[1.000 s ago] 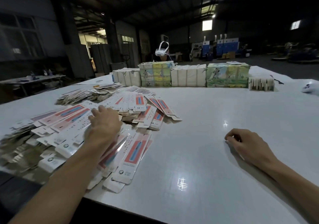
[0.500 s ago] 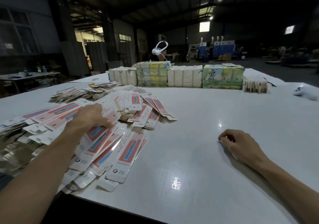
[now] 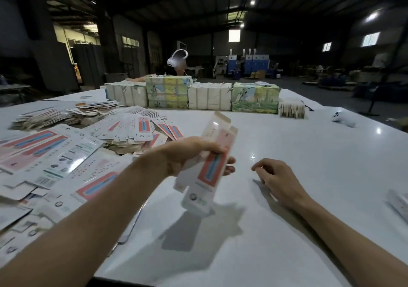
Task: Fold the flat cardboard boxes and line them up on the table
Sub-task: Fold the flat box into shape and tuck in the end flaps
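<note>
My left hand (image 3: pixel 194 154) grips one flat cardboard box (image 3: pixel 210 169) around its middle and holds it up above the white table (image 3: pixel 287 198). The box is long and white with a red and blue stripe, its end flaps loose at top and bottom. My right hand (image 3: pixel 276 176) hovers just right of it with loosely curled fingers, holding nothing. A big heap of the same flat boxes (image 3: pixel 72 158) covers the table's left side.
Bundled stacks of packaged cartons (image 3: pixel 212 97) line the table's far edge, with a small stack (image 3: pixel 291 110) at their right end. A white controller (image 3: pixel 343 120) lies far right. Another box end (image 3: pixel 399 205) shows at the right edge. A person wearing a headset (image 3: pixel 177 60) stands behind the stacks.
My left hand has taken one flat box out of the heap and lifted it to the middle of the table. My right hand has risen slightly and shifted toward the box.
</note>
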